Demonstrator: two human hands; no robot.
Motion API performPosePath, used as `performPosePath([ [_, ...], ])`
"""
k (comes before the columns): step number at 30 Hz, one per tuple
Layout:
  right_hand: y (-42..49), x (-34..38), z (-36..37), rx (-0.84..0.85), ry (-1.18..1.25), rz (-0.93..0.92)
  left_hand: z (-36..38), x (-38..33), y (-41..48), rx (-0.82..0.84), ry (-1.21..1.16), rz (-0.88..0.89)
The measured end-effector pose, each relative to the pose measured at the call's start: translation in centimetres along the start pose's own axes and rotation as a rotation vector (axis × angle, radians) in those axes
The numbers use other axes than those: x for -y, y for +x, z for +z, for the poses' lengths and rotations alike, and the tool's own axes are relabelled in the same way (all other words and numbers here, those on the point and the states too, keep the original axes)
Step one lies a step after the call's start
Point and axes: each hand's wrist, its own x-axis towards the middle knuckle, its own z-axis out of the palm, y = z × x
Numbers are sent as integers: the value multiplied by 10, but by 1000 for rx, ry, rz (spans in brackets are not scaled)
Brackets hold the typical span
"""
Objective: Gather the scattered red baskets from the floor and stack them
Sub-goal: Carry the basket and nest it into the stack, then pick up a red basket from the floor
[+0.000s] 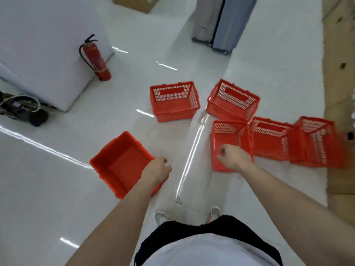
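Head view: left hand point(156, 170) grips diagonal solid basket point(119, 166); right hand point(233, 157) apparently pinches upright mesh basket point(228, 137).

Left hand point(156, 169) gripping solid red basket point(119, 164), right hand point(233, 157) gripping slotted red basket point(228, 135)

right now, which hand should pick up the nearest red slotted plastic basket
Right. The right hand grips the near rim of the red slotted plastic basket; the left hand holds the solid-walled red plastic tub.
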Motion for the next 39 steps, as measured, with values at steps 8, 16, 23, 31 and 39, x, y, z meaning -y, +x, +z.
performPosePath([
  [8,-42,-203,-44,-32,159,314,35,-193,21,57,154,201],
  [16,-42,-341,-56,-43,363,449,80,-321,59,98,266,243],
  [23,-1,-386,-37,0,522,546,85,-381,130,151,386,266],
  [31,84,-409,7,50,657,753,97,-421,278,233,464,300],
  [39,221,-406,145,133,955,891,185,-420,466,239,519,388],
])
